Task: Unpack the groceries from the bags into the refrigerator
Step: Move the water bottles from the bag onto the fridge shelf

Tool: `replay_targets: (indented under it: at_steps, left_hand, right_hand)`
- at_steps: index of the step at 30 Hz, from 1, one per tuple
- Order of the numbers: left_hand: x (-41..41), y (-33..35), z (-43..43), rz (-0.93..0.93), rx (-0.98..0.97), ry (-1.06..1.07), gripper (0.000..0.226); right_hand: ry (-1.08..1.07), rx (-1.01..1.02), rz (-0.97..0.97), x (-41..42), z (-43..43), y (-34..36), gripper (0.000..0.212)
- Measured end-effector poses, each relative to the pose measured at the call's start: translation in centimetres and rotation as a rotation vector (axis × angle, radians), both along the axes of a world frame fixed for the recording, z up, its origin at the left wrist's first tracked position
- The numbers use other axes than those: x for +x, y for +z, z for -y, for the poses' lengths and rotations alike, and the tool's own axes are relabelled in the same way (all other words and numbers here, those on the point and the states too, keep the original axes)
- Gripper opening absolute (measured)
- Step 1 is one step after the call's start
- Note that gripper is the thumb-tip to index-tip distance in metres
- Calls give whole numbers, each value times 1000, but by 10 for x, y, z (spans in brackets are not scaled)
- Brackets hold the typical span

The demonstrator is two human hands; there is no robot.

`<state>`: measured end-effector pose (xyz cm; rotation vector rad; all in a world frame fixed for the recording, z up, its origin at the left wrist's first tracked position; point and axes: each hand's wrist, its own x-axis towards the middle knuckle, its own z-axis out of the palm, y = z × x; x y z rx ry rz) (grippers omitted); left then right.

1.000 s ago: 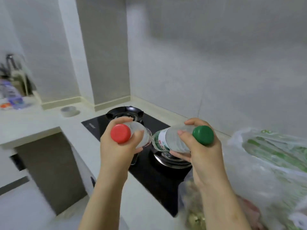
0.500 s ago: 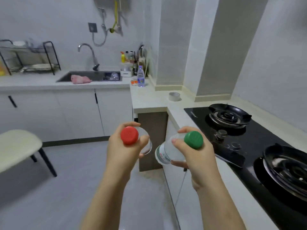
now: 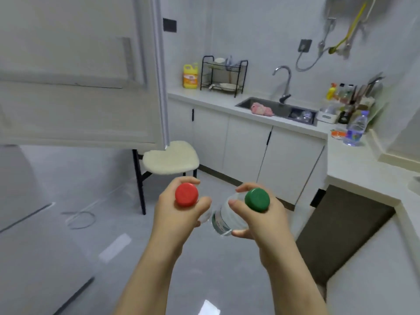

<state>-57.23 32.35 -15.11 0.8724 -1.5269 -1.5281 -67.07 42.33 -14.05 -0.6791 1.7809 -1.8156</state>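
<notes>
My left hand (image 3: 179, 214) is closed around a clear bottle with a red cap (image 3: 186, 194), the cap pointing toward me; its body is mostly hidden behind my fingers. My right hand (image 3: 263, 219) grips a clear water bottle with a green cap (image 3: 257, 199), and its labelled body (image 3: 223, 220) shows between my hands. Both bottles are held over the grey floor at chest height. The white refrigerator door (image 3: 77, 87) stands open at the upper left. The refrigerator body (image 3: 27, 235) fills the lower left. No grocery bags are in view.
A cream-cushioned stool (image 3: 170, 158) stands just beyond the door's edge. White cabinets (image 3: 245, 144) run along the far wall under a sink (image 3: 277, 109) with a faucet, dish rack and yellow detergent bottle. A countertop (image 3: 368, 169) holding a water bottle (image 3: 355, 129) extends on the right.
My view has swung left from the stove and counter to the open refrigerator door. Both hands still hold the bottles in the same pose in front of me.
</notes>
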Motion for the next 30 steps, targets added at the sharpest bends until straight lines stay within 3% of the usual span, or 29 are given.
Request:
replay_targets:
  at_steps: [19,30]
  left_hand:
    - [140,4,53,-80,-39,922,29]
    - [267,30,114,-122,-237,1184,31]
  right_hand:
    - [873,-78,-94,102,167,10,21]
    - [1045,-251,-44,234,254,40,22]
